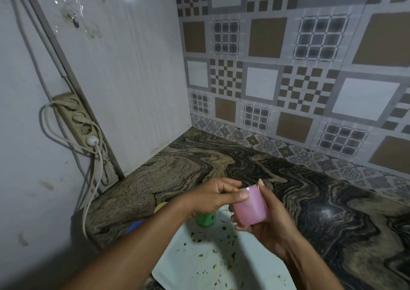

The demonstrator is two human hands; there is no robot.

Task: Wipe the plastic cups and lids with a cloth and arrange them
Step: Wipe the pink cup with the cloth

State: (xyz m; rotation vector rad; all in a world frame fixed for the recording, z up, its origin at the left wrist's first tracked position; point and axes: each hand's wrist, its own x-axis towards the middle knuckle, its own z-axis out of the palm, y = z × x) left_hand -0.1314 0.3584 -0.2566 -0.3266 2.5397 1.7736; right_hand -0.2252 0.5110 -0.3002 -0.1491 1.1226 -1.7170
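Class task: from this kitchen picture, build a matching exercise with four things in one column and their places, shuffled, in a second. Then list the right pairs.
Things
1. pink cup
2. green cup
3. blue piece
4. power strip

Places
A. fixed on the left wall
B. on the white stained surface, partly behind the left hand
C. gripped by the right hand, above the white surface
D. on the counter, just left of the left forearm

Pairs: 1-C, 2-B, 3-D, 4-A
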